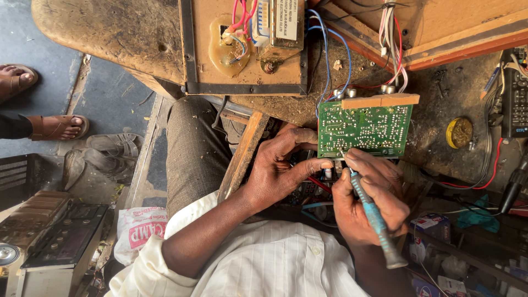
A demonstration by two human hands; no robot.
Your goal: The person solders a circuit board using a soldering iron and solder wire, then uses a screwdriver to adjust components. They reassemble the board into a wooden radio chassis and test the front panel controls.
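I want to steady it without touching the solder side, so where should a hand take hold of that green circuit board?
Grip the green circuit board by its bare left edge, coming from the left, much as the left hand does now. Its face is covered in solder joints, wires run off the top, and the right hand works a blue-handled tool at the bottom edge.

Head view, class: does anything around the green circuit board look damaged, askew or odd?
Yes. The workbench is grimy and scorched-looking, with loose wires trailing across it. The green circuit board sits tilted, propped by the left hand, while the right hand holds a worn blue soldering iron.
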